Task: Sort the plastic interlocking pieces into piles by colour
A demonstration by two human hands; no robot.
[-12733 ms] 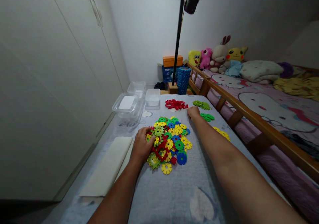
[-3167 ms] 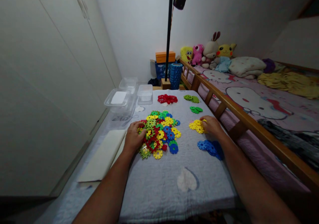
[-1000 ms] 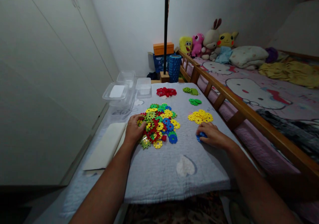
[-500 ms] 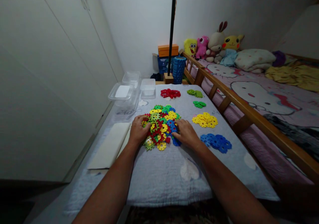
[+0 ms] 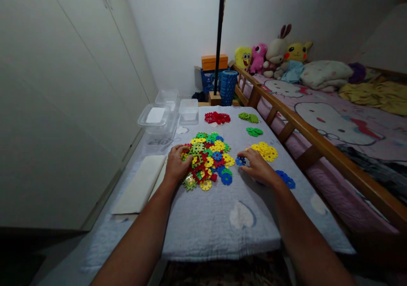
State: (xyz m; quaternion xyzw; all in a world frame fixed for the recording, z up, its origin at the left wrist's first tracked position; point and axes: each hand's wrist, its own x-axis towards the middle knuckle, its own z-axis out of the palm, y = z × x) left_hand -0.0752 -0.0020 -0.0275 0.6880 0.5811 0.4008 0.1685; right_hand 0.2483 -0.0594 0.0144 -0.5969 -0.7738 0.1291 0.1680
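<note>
A mixed pile of plastic interlocking discs (image 5: pixel 209 162) in red, yellow, green and blue lies mid-table, with some square pieces among them. Against its left edge rests my left hand (image 5: pixel 177 164), thumb apart from the fingers and touching the pieces. To the right of the pile, my right hand (image 5: pixel 259 167) pinches a blue notched disc (image 5: pixel 241 161) between thumb and fingers. Under and behind that hand lies a group of blue discs (image 5: pixel 286 179), partly covered by it. Yellow discs (image 5: pixel 266 151) sit just beyond its knuckles.
Farther back are red pieces (image 5: pixel 217 118), light green pieces (image 5: pixel 248 117) and green discs (image 5: pixel 255 131). Clear plastic boxes (image 5: pixel 154 118) stand at the back left, and a folded cream sheet (image 5: pixel 141 184) lies at left. A wooden bed rail (image 5: pixel 299 137) borders the right side.
My right hand has moved right, away from the pile, with a blue disc in its fingers. Pieces at the pile's right edge have shifted. My left hand has stayed in place.
</note>
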